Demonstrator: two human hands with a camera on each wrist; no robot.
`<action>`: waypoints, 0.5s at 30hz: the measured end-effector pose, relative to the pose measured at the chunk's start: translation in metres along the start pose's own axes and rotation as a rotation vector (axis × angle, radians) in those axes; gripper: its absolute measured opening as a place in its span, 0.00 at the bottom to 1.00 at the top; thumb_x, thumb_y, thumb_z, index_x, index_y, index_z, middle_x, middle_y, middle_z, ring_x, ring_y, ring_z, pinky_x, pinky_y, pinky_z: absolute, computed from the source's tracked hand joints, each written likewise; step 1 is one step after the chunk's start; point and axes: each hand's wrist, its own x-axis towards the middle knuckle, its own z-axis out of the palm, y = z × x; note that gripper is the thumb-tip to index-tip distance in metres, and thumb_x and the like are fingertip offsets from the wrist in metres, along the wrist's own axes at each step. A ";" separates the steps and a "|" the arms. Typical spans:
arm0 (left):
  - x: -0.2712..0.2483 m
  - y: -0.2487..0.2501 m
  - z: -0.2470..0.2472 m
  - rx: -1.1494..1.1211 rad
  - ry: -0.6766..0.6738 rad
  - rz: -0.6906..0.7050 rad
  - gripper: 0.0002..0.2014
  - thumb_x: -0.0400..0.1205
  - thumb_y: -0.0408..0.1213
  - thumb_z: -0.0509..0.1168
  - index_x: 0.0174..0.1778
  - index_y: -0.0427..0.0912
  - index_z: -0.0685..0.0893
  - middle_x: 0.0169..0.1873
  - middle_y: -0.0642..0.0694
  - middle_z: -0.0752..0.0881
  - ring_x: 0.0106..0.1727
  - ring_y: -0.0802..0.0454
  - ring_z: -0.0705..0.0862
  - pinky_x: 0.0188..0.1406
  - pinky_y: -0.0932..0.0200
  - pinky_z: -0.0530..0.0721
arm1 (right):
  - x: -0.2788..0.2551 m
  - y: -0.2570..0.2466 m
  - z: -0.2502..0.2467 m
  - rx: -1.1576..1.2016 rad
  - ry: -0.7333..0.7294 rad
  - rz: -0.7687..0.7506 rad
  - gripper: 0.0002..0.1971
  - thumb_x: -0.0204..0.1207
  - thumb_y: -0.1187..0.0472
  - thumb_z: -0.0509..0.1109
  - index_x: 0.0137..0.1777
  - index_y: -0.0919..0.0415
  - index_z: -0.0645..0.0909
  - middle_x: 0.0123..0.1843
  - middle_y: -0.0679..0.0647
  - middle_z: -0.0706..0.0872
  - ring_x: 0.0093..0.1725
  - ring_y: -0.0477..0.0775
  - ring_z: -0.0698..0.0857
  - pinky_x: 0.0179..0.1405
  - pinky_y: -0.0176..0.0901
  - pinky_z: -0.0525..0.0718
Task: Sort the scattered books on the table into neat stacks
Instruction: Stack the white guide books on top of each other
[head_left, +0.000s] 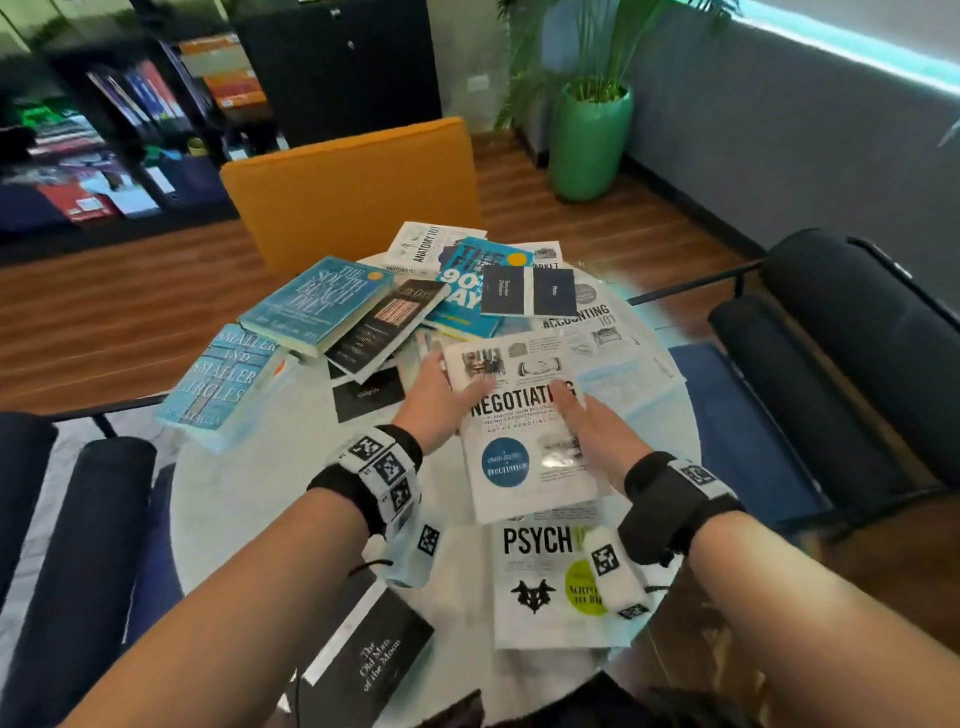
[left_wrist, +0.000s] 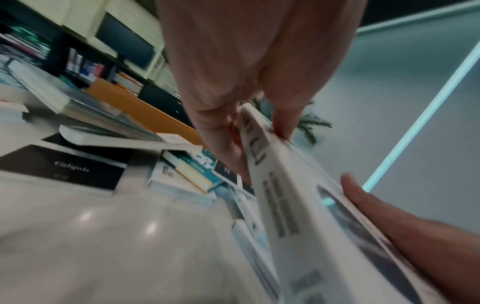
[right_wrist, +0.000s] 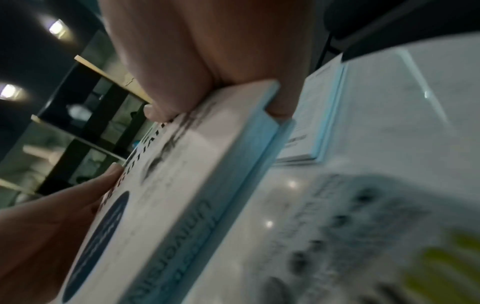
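Both hands hold a white book titled Negotiating (head_left: 519, 431) just above the round white table (head_left: 280, 493). My left hand (head_left: 451, 385) pinches its left edge, thumb on the cover. My right hand (head_left: 571, 405) grips its right edge (right_wrist: 262, 131), thumb on top and fingers underneath. The same book (left_wrist: 291, 201) shows tilted in the left wrist view. Beneath it lies a white Psych 101 book (head_left: 540, 587). Scattered further back are South Beach Diet (head_left: 317, 301), Smaller and Smaller Circles (head_left: 223, 379), a blue 90 Days book (head_left: 462, 296), Accounting 101 (head_left: 587, 322) and Anatomy 101 (head_left: 423, 244).
A black Caligula book (head_left: 366, 397) lies mid-table and The Old Man of the Moon (head_left: 374, 660) at the near edge. An orange chair (head_left: 353, 187) stands behind the table, dark chairs (head_left: 831, 332) at both sides. A green plant pot (head_left: 589, 145) stands far right.
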 end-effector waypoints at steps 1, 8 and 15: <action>-0.009 -0.012 0.006 -0.003 -0.080 -0.030 0.29 0.75 0.38 0.76 0.68 0.42 0.69 0.59 0.47 0.86 0.52 0.52 0.87 0.40 0.48 0.91 | -0.006 0.011 -0.002 -0.012 0.011 0.006 0.32 0.77 0.29 0.55 0.71 0.49 0.78 0.63 0.44 0.87 0.61 0.46 0.85 0.65 0.44 0.79; -0.066 -0.087 0.043 0.256 -0.409 -0.096 0.29 0.65 0.40 0.81 0.59 0.50 0.77 0.56 0.44 0.88 0.55 0.46 0.87 0.30 0.49 0.90 | -0.042 0.097 0.014 -0.115 0.192 0.128 0.32 0.77 0.32 0.56 0.63 0.60 0.79 0.58 0.54 0.88 0.56 0.55 0.87 0.63 0.53 0.81; -0.082 -0.101 0.054 0.518 -0.349 -0.005 0.38 0.69 0.44 0.79 0.72 0.45 0.69 0.42 0.56 0.62 0.69 0.43 0.65 0.61 0.42 0.84 | -0.058 0.131 0.031 -0.371 0.346 0.131 0.24 0.78 0.39 0.58 0.62 0.56 0.77 0.60 0.55 0.76 0.53 0.52 0.78 0.60 0.51 0.79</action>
